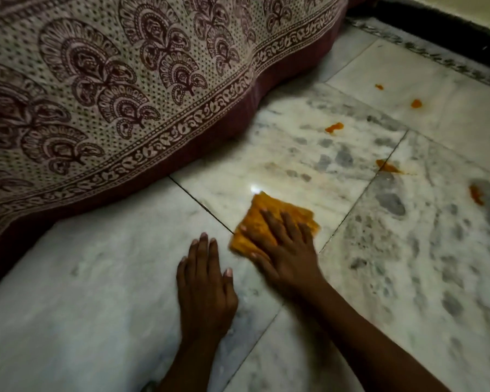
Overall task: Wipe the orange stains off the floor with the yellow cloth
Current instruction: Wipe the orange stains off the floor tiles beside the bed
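Observation:
The yellow cloth (262, 215) lies flat on the marble floor (379, 264) near the middle of the view. My right hand (283, 244) presses on top of it with fingers spread and looks slightly blurred. My left hand (205, 287) rests flat on the floor just left of the cloth, holding nothing. Several orange stains sit to the right: one (334, 127) farther away, another (388, 166) on a tile joint, and a third (476, 195) near the right edge. Smaller spots (415, 103) lie beyond them.
A mattress covered by a cream sheet with a maroon print (111, 94) fills the upper left, its edge close to the cloth. A dark skirting strip (436, 26) runs along the wall at the top right.

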The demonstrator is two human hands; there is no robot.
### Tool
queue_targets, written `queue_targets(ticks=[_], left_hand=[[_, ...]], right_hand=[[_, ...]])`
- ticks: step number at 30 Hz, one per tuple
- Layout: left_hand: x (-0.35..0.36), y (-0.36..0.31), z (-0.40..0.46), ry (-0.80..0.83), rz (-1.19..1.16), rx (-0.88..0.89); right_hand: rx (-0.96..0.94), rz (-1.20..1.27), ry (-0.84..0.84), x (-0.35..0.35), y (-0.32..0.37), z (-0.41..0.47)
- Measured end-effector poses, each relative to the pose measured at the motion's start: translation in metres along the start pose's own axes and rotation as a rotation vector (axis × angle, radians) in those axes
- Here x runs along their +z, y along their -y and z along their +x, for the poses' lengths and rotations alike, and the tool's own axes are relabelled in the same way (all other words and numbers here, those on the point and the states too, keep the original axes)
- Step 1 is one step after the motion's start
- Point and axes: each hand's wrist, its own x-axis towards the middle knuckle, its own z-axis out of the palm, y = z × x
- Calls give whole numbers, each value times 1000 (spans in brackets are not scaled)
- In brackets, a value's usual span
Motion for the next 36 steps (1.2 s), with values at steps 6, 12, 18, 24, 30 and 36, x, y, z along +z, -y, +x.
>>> queue_targets(ticks=[6, 12, 18, 24, 30, 36], left_hand=[[1, -1, 2, 24, -2, -5], [-2, -1, 1, -3, -47, 5], [-2, 20, 53, 14, -144, 243], [21, 5, 135, 35, -92, 287], [1, -4, 146, 126, -88, 218], [-6, -9, 150, 203, -66, 185]], right_hand=[[590, 38, -81, 0, -39, 51], [251, 63, 78, 14, 19, 76], [331, 43, 105, -12, -46, -36], [667, 154, 101, -1, -60, 107], [508, 122, 253, -17, -67, 106], [580, 87, 170, -14, -56, 117]])
